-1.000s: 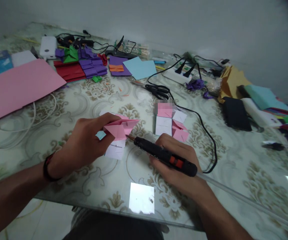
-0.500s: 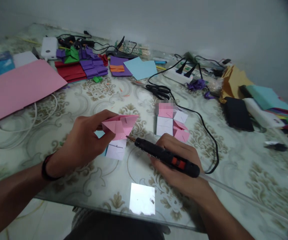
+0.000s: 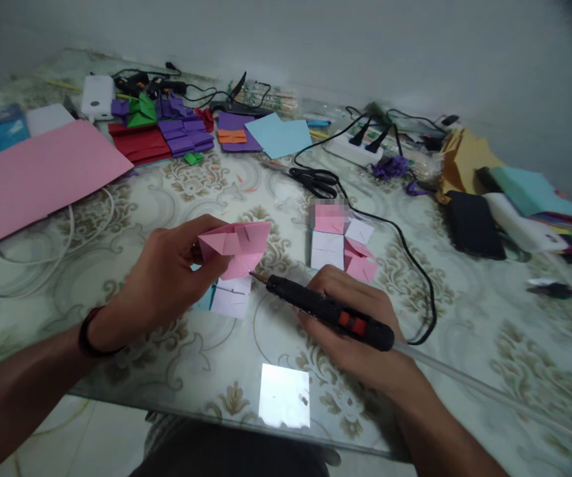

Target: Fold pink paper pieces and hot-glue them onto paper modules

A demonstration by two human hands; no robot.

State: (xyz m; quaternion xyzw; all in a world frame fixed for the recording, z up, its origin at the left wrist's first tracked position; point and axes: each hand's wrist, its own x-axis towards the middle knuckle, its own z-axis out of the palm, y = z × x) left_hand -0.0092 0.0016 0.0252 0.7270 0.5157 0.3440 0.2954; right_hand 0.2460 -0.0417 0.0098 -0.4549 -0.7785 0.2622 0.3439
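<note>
My left hand (image 3: 167, 278) pinches a folded pink paper piece (image 3: 246, 248) between thumb and fingers, holding it above the table. In my right hand (image 3: 355, 318) is a black hot glue pen (image 3: 326, 308) with an orange-red switch and a clear glue stick (image 3: 445, 364) sticking out of its back end. The pen's metal tip is at the lower edge of the pink piece; whether they touch is hard to tell. Below the pink piece lies a white folded paper (image 3: 231, 298) beside a light blue one (image 3: 202, 298), partly hidden by my left hand.
White and pink folded papers (image 3: 328, 248) lie right of centre. Black scissors (image 3: 316, 180) and a black cord (image 3: 408, 255) are behind them. A large pink sheet (image 3: 32, 179) lies left. Purple folded papers (image 3: 184, 136), a white power strip (image 3: 353, 149) and a black wallet-like object (image 3: 472, 225) sit farther back.
The pink paper piece and my left hand have shifted slightly left and up, with the piece tilted a little. The glue pen's tip has followed slightly left.
</note>
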